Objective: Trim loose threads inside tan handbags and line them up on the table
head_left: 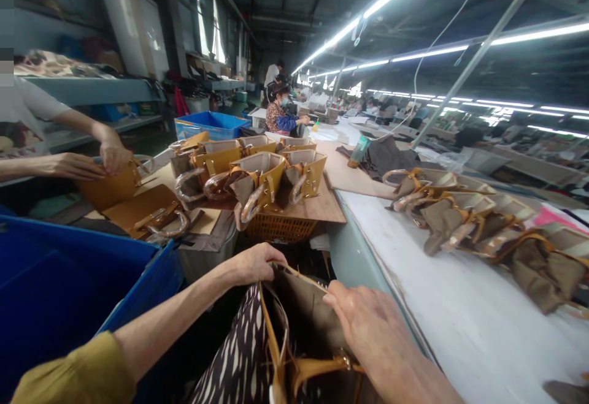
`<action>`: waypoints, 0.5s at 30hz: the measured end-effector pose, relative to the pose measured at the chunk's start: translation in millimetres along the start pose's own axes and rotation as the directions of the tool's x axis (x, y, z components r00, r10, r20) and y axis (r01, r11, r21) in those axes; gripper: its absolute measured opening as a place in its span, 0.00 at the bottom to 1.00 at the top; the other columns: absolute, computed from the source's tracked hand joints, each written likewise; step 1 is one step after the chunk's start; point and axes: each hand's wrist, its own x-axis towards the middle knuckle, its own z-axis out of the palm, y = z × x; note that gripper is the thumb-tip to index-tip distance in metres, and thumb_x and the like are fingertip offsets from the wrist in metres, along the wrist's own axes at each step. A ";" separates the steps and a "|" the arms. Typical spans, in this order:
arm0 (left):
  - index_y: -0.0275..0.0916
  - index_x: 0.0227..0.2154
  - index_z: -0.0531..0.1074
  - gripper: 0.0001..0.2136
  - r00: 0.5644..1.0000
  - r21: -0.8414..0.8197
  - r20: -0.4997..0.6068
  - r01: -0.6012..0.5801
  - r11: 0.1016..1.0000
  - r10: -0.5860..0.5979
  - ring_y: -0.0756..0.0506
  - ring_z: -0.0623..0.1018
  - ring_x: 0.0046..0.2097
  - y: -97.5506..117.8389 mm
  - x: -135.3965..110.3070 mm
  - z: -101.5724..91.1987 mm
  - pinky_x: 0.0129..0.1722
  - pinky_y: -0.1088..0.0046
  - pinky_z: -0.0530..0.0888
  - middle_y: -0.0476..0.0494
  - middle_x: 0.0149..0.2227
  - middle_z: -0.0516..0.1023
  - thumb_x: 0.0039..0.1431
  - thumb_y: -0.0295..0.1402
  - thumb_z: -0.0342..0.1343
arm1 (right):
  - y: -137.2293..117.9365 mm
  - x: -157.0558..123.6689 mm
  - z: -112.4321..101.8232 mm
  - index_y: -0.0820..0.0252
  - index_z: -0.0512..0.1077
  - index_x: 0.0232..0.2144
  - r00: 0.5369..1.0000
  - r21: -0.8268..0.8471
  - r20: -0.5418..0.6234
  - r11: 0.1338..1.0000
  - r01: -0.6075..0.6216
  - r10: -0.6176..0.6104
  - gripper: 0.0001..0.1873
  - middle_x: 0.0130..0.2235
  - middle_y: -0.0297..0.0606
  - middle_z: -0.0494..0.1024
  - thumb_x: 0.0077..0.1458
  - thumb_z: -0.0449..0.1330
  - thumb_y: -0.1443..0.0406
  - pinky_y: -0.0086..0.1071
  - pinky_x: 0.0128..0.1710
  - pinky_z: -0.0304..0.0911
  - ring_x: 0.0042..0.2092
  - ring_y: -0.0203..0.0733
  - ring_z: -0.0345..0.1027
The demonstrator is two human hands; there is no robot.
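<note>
A handbag (308, 306) with tan leather edging and a brown lining faces me, its mouth open, low in the middle. My left hand (257, 264) pinches the far left corner of its rim. On the right side of the rim, my right hand (363, 312) grips the edge with the thumb pressed along it. A tan strap (322, 366) with a metal ring crosses the near part of the bag. Beside the bag, at its left, is dark cloth with white streaks (234, 349). The bag's bottom is out of sight.
Several tan handbags (262, 168) stand on a board ahead, above a yellow basket (280, 227). More bags (464, 208) line the white table (442, 293) at right. A blue bin (138, 281) is at left. A co-worker's hands (108, 159) handle a tan bag at far left.
</note>
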 end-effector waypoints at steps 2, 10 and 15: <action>0.36 0.31 0.75 0.19 0.999 0.009 0.022 -0.025 1.000 0.025 0.50 0.71 0.29 4.5 -4.6 -9.8 0.27 0.80 0.65 0.53 0.25 0.72 0.34 0.21 0.46 | -2.2 -7.1 4.7 0.54 0.69 0.27 0.997 -0.005 -0.070 1.000 0.019 -0.019 0.12 0.20 0.33 0.74 0.60 0.50 0.63 0.31 0.23 0.45 0.24 0.40 0.69; 0.39 0.36 0.75 0.20 0.997 -0.011 -0.021 -0.071 0.997 0.071 0.50 0.70 0.32 13.4 -28.4 20.5 0.30 0.80 0.65 0.54 0.29 0.74 0.38 0.21 0.47 | 16.5 -22.8 39.3 0.55 0.67 0.26 0.992 0.110 -0.128 0.994 0.018 -0.004 0.17 0.18 0.30 0.73 0.63 0.43 0.61 0.31 0.20 0.41 0.20 0.37 0.67; 0.39 0.38 0.72 0.16 0.985 0.063 -0.083 -0.144 0.988 0.149 0.49 0.71 0.35 23.2 -25.8 24.2 0.35 0.79 0.66 0.53 0.32 0.74 0.43 0.23 0.52 | 19.2 -23.9 43.8 0.55 0.66 0.27 0.993 0.114 -0.118 0.993 0.005 0.008 0.16 0.18 0.30 0.72 0.63 0.43 0.62 0.33 0.21 0.40 0.20 0.39 0.68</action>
